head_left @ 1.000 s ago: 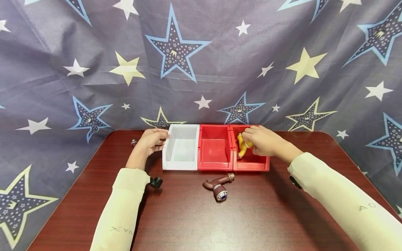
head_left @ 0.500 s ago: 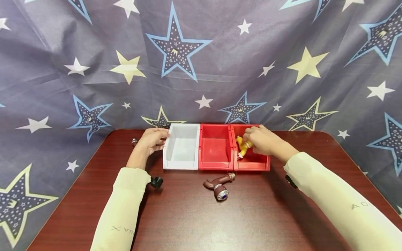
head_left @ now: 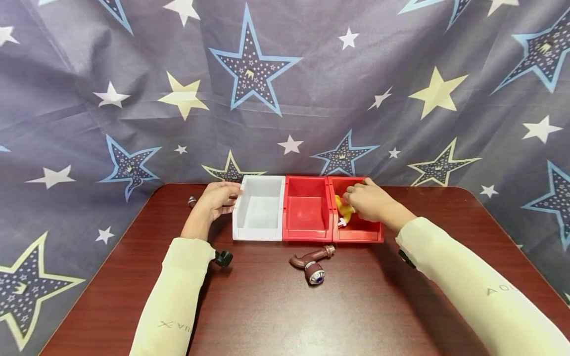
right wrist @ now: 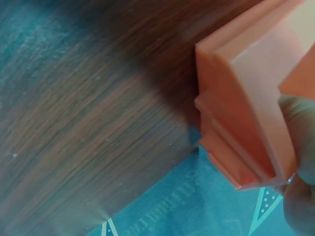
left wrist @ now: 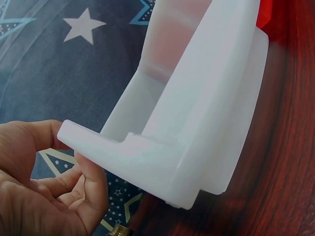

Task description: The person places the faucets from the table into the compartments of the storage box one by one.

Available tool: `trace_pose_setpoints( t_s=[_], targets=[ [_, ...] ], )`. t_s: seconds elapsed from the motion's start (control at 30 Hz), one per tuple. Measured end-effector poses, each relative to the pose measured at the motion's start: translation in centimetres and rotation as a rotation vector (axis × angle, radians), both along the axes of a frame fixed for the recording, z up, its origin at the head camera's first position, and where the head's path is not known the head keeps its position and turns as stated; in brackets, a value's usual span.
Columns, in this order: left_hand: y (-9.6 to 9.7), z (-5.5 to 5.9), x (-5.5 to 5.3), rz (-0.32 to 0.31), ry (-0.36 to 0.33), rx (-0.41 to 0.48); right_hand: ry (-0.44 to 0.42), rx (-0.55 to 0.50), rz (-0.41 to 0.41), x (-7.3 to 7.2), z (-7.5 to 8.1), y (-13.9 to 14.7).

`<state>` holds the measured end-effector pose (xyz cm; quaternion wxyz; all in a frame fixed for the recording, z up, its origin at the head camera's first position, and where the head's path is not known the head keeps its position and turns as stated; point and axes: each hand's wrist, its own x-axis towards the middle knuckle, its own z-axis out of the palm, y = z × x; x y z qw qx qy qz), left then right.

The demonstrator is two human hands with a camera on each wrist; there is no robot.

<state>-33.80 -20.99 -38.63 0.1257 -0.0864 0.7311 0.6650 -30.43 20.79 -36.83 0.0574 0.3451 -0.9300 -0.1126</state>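
Observation:
My left hand (head_left: 216, 199) pinches the left rim of the white bin (head_left: 257, 234); the left wrist view shows thumb and fingers on either side of that rim. Reaching into the right-hand red bin (head_left: 356, 237), my right hand (head_left: 369, 200) holds a yellow tap (head_left: 345, 209), low inside and tilted, its pale end toward the front. My fingers hide part of it. In the right wrist view the bin wall (right wrist: 236, 108) covers most of the hand, and the tap is out of sight. A brown tap (head_left: 310, 259) with a brass threaded end lies on the table before the bins.
A middle red bin (head_left: 307, 234) stands between the other two, all side by side at the back of the table (head_left: 267, 316). Behind my left wrist lies a small brown piece with a metal end (head_left: 192, 201). A star-patterned cloth (head_left: 285, 89) hangs behind.
My right hand has gone slightly lower with the yellow tap, which has turned and sunk further into the right red bin. My left hand stays on the white bin.

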Motion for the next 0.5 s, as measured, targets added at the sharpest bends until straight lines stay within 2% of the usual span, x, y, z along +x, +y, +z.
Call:
trace_pose_setpoints(
  t_s=[0.1,0.17,0.33,0.5],
  targets=[
    [0.1,0.0,0.0,-0.004,-0.005,0.003,0.016,0.05,-0.003,0.1,-0.3,0.1],
    [0.2,0.0,0.0,0.0,-0.005,0.005,0.021,0.043,-0.005,0.2,-0.4,0.2],
    [0.2,-0.1,-0.1,0.006,0.0,0.01,0.024,-0.032,-0.005,0.6,0.0,0.2],
    [0.1,-0.1,-0.1,-0.003,-0.009,0.018,0.045,-0.108,0.028,1.2,0.3,0.5]
  ],
)
